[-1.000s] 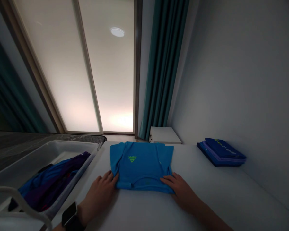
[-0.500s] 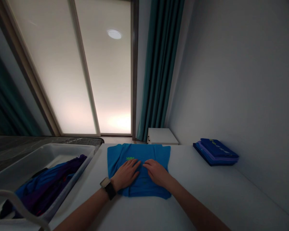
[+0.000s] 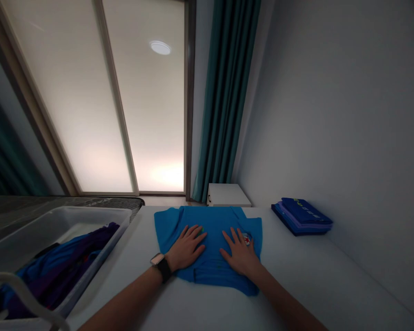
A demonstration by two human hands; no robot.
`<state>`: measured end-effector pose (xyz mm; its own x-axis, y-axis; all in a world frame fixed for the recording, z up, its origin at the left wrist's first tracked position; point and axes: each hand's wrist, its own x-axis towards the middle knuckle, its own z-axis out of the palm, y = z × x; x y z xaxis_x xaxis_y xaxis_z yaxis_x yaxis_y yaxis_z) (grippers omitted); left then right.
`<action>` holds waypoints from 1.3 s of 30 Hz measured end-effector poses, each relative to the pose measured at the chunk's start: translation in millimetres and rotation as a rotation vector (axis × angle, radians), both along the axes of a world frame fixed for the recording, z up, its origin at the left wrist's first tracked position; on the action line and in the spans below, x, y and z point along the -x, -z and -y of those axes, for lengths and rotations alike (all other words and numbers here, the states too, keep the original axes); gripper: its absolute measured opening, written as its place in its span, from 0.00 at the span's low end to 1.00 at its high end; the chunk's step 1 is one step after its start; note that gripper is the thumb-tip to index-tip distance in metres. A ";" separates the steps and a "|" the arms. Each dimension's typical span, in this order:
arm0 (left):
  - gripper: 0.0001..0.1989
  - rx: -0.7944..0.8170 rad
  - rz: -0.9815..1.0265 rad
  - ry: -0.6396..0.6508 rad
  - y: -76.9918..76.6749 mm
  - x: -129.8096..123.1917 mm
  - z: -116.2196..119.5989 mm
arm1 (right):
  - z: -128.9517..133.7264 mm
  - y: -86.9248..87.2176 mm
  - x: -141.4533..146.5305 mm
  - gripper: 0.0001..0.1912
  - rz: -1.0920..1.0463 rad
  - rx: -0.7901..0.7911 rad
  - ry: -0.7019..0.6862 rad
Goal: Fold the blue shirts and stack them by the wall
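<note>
A bright blue T-shirt lies spread on the white table, its short sleeves out to either side and its lower part bunched or folded toward me. My left hand rests flat on its left half, fingers spread, partly covering a small green print. On the right half, my right hand presses down with fingers apart, beside a badge with a red star. A watch with a dark strap is on my left wrist.
Left of the shirt, a translucent plastic bin holds crumpled blue and purple clothes. A stack of folded clothes sits at the table's right, near the wall. Beyond the table stands a small white cabinet.
My right hand has moved right and its fingers have spread flat. The shirt's right side now reaches further right, with a sleeve and the star badge showing.
</note>
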<state>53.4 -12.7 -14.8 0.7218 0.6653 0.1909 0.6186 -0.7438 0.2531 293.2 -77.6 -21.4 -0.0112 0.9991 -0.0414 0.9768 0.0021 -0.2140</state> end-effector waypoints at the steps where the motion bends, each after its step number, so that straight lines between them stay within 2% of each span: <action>1: 0.26 0.011 -0.002 -0.031 0.1 -1.8 0.4 | 3.3 0.0 -3.7 0.36 0.004 0.008 0.019; 7: 0.30 0.044 -0.083 -0.201 -1.7 5.5 14.7 | 11.0 -6.6 -7.6 0.38 0.027 0.047 -0.011; 14: 0.33 0.047 -0.195 -0.397 -7.0 40.9 48.3 | 1.5 -16.0 27.6 0.38 0.025 0.093 -0.126; 18: 0.33 0.062 -0.225 -0.443 -9.1 54.4 58.6 | -0.8 -16.2 42.1 0.37 0.018 0.073 -0.187; 23: 0.33 0.006 -0.188 -0.440 -11.5 56.7 41.8 | 4.4 -14.2 39.8 0.38 0.016 0.088 -0.137; 28: 0.32 -0.067 -0.105 -0.348 -1.8 58.6 11.2 | 18.3 -13.5 21.4 0.40 0.022 0.110 -0.108; 31: 0.32 -0.042 -0.086 -0.312 4.4 60.3 4.4 | 23.2 -15.7 11.8 0.41 0.024 0.123 -0.105; 34: 0.34 -0.011 -0.082 -0.367 8.4 60.5 4.2 | 18.1 -21.0 11.7 0.40 0.049 0.106 -0.100; 39: 0.35 -0.014 -0.100 -0.485 12.9 62.3 0.4 | -7.6 -27.9 29.5 0.35 0.077 -0.013 -0.117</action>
<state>-8.8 -13.1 -27.8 0.3454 0.9268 0.1477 0.9150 -0.3675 0.1665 263.7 -69.9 6.5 -0.1254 0.9915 -0.0338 0.9833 0.1197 -0.1373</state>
